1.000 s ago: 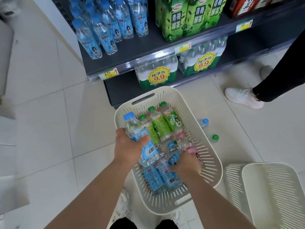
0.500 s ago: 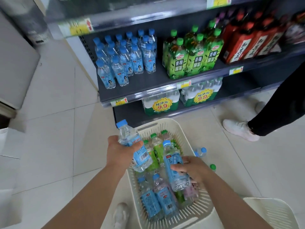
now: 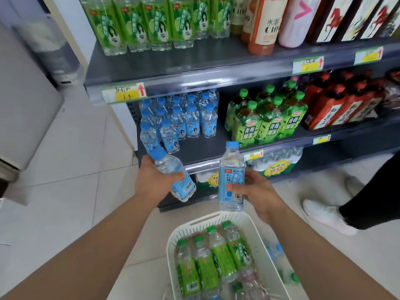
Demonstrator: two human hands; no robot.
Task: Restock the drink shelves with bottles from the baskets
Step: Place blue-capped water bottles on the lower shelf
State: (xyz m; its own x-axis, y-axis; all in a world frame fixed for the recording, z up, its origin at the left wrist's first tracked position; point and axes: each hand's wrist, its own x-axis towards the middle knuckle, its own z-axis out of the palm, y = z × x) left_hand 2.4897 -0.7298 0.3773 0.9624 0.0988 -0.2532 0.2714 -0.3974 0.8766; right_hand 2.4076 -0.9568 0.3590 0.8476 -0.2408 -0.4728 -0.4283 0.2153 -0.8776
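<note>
The left hand [image 3: 151, 180] is wrapped round the middle of a blue-capped water bottle [image 3: 175, 176]. The bottle lies tilted, with its cap up and away from the person. The right hand [image 3: 257, 191] holds a second water bottle [image 3: 231, 180] by its blue label, thumb across the front and fingers behind, and this one stands upright. The two bottles are near each other but apart, both in the air.

Just beyond and above the left grip, the matching water bottles [image 3: 179, 120] stand in rows on the middle shelf [image 3: 205, 148]. There is bare dark shelf straight beyond the right grip. Right of that gap stand the green tea bottles [image 3: 266, 124]. Below both hands sits the white basket [image 3: 171, 241], with green-labelled bottles [image 3: 207, 267] left in it.

The step in hand looks like carrying this pair to the water rows. It would go best one bottle at a time. The upright one can go first, base flat on the bare patch beside the rows, label facing out. The tilted one needs righting before it passes under the upper shelf edge [image 3: 194, 81]. A hand coming in too fast could topple the close-packed front row.
</note>
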